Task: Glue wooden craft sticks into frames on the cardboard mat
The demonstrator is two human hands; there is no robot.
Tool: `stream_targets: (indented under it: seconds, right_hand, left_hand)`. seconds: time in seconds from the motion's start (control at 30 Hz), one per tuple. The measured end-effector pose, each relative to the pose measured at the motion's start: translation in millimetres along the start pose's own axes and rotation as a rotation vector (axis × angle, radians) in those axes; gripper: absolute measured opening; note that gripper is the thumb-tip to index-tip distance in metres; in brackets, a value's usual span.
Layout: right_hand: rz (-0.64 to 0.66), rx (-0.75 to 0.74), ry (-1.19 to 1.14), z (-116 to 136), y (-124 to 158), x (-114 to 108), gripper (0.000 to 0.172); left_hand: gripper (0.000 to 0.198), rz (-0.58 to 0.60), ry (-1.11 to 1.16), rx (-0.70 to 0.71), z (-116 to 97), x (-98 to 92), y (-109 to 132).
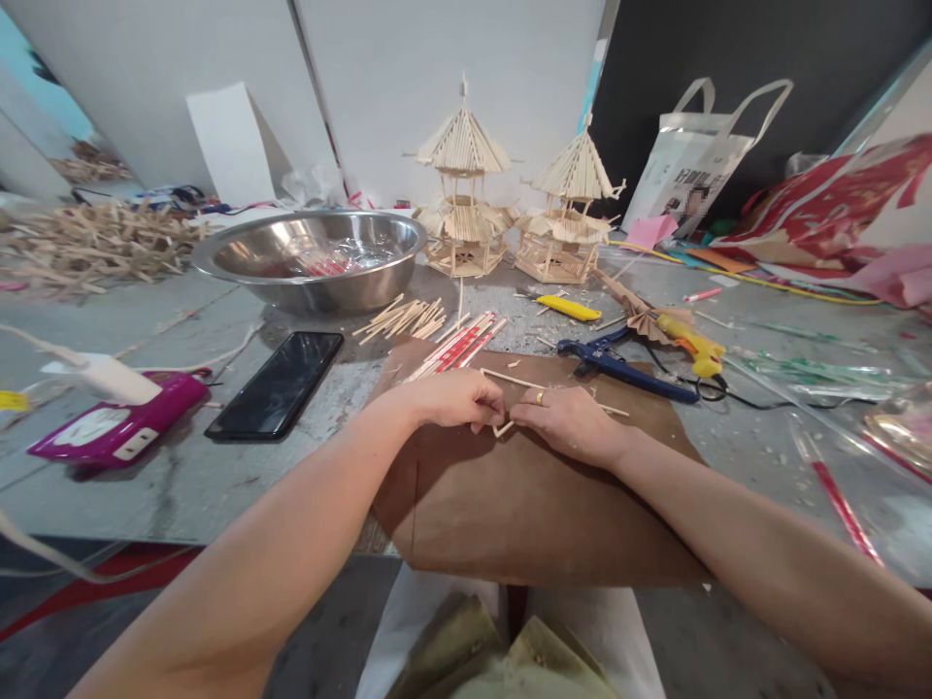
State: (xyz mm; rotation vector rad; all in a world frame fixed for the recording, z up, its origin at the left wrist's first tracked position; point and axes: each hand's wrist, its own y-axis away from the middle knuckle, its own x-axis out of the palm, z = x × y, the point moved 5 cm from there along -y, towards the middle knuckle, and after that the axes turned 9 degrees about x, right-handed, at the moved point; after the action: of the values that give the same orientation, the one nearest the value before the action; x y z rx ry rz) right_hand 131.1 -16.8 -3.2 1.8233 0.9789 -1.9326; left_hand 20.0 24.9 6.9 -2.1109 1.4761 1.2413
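Both my hands meet over a brown sheet (510,515) on the table. My left hand (462,398) has its fingers curled and pinched on a short thin wooden stick (503,429). My right hand (572,420), with a ring on one finger, closes its fingertips on the same small piece from the other side. Another thin stick (510,378) lies just beyond my fingers, partly hidden by them. Beyond my left hand is a bundle of sticks in red and white wrappers (466,345), with loose bare sticks (412,318) behind it.
Two wooden stick pagodas (466,228) (568,218) stand at the back. A metal bowl (313,291), black phone (277,385) and purple power strip (120,417) are left; a yellow cutter (569,308), blue-handled tool (626,369) and yellow glue gun (691,345) are right.
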Motion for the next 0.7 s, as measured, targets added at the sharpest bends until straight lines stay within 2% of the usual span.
stream_targets:
  seconds: [0.7]
  right_hand:
    - [0.000, -0.006, -0.009, 0.7, -0.5, -0.3, 0.021]
  left_hand:
    - [0.013, -0.013, 0.003, -0.012, 0.3, -0.2, 0.1]
